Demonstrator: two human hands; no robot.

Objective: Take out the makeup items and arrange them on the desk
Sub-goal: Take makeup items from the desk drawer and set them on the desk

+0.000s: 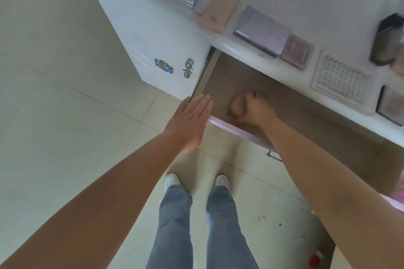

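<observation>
An open drawer (238, 130) with a brown bottom and a pale pink front edge juts out below the white desk (251, 49). Inside it, my right hand (254, 108) is closed around a small rounded tan makeup item (236, 103). My left hand (190, 121) is flat with its fingers together, resting on the drawer's left corner. Several makeup items lie on the desk: a lilac palette (263, 29), a pink pouch (220, 10), a small mauve compact (297, 51) and a clear gridded case (341, 79).
A white cabinet side (153, 35) with a blue-gold ornament (164, 65) and a silver handle (188, 67) stands left of the drawer. Dark boxes (387, 39) sit at the desk's right. My legs and white shoes stand on pale floor tiles below.
</observation>
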